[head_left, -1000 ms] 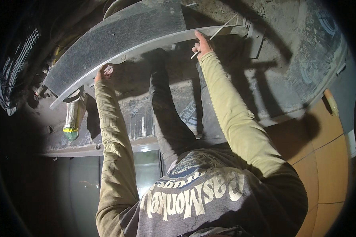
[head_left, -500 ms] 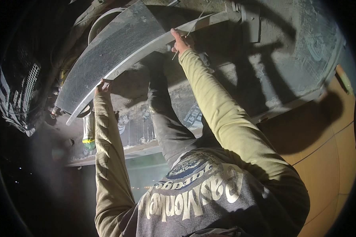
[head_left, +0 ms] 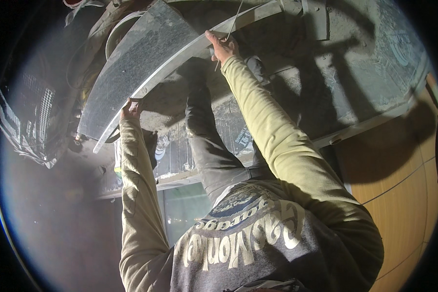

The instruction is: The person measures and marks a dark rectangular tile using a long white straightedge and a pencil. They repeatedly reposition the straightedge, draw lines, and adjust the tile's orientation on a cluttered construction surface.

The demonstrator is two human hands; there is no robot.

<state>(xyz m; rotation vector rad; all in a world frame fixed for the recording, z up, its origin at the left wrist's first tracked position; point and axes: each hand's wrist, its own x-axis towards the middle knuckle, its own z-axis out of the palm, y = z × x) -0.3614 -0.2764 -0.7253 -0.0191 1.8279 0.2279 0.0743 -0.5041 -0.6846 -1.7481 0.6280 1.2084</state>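
Note:
A long, pale curved strip (head_left: 160,70) runs along the edge of a dark grey, speckled curved slab (head_left: 136,61). My left hand (head_left: 131,108) grips the strip toward its lower-left end, fingers partly hidden beneath it. Farther up and right, my right hand (head_left: 222,48) is closed on the same strip, with a thin light stick (head_left: 236,18) held across its fingers. Whether the strip and slab are joined I cannot tell.
A dusty floor (head_left: 350,92) with shadows lies around my legs (head_left: 204,141). Behind the slab is a white round rim (head_left: 113,41). Dark mesh-like material (head_left: 31,117) lies at left, wooden panels (head_left: 394,209) at lower right, a glass surface (head_left: 185,199) below.
In the picture the strip sits at a steeper slant, its right part higher and further left, my right hand moving with it. The whole view has shifted too.

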